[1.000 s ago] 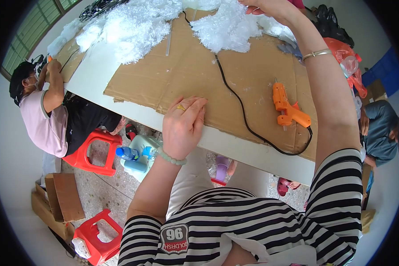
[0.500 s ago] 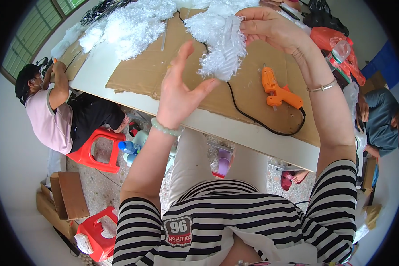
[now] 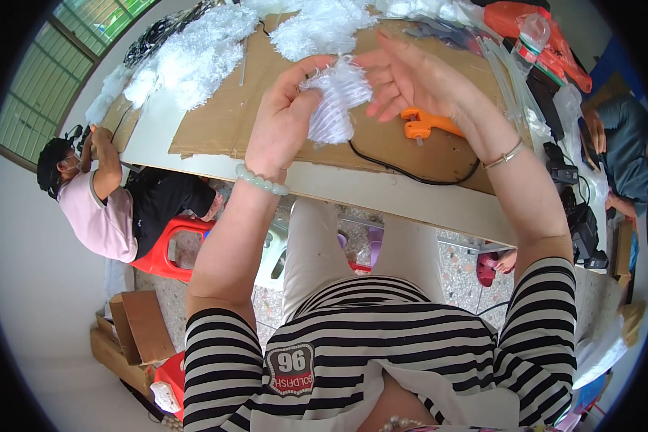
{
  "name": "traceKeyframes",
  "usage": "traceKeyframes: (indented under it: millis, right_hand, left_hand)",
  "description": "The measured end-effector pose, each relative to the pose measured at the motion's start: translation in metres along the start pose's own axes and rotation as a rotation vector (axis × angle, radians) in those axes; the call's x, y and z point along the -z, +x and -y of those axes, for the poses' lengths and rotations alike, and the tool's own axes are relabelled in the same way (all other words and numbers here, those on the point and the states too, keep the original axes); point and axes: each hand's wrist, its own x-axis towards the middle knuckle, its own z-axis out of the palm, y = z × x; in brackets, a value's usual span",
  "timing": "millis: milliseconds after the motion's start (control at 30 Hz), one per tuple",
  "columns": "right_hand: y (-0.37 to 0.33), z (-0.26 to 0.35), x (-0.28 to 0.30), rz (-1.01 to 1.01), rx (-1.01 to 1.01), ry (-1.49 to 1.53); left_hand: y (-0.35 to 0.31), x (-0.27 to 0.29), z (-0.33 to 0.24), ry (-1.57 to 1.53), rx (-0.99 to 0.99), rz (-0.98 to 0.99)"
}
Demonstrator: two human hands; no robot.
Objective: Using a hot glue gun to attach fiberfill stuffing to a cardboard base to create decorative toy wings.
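Observation:
A white fringed fabric piece (image 3: 331,108) with a ribbed face hangs over the table. My left hand (image 3: 284,119) pinches its left edge between thumb and fingers. Beside the piece's right edge, my right hand (image 3: 421,83) has its fingers stretched apart; nothing shows gripped in it. An orange glue gun (image 3: 419,126) lies on the brown cardboard (image 3: 216,122) just below my right hand, which partly covers it. Its black cord (image 3: 410,173) loops along the cardboard toward me.
Fluffy white fringed material (image 3: 194,65) is heaped at the far left, with another white pile (image 3: 324,29) at the back. Red plastic bags (image 3: 504,21) and a clear bottle (image 3: 531,36) stand far right. A co-worker in pink (image 3: 97,209) sits left; another in dark clothing (image 3: 623,144) is right.
My left hand has closed on the fabric piece, which came nearer and left. My right hand has let go of its upper part and spread its fingers, moving lower over the glue gun.

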Motion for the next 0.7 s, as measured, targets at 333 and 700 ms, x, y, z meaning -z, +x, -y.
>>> traceKeyframes:
  millis: [333, 700]
  right_hand:
    - [-0.01, 0.0, 0.018, -0.172, 0.168, -0.287]
    - [0.021, 0.028, 0.095, -0.459, 0.381, -0.275]
  left_hand:
    - [0.022, -0.019, -0.018, -0.235, 0.173, 0.075]
    - [0.141, -0.018, 0.011, 0.199, 0.043, -0.209]
